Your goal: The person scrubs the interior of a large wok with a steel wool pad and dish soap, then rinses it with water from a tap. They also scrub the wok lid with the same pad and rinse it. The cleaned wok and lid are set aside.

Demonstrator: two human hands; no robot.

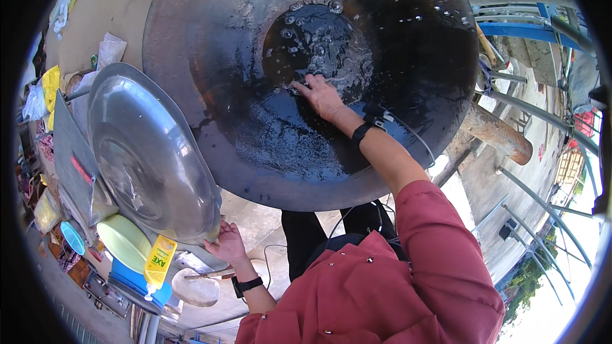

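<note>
A huge dark metal wok (306, 191) lies in front of me, with a pool of bubbly water (320, 40) at its bottom. My right hand (321, 98) reaches palm down to the near edge of that pool, its visible fingers spread. Whether anything lies under its fingertips is hidden by water and glare. At lower left, my left hand (230, 243) is at the rim of a large round metal lid or basin (148, 153), thumb and fingers by its lower edge. How firmly they hold it does not show. The lid or basin leans beside the wok.
A yellow AXE detergent bottle (159, 260), a pale green basin (125, 241) and a ladle-like scoop (196, 288) lie near my left hand. A grey board (74, 145) stands behind the metal lid. Metal pipes (530, 107) and a rusty cylinder (499, 134) are at right.
</note>
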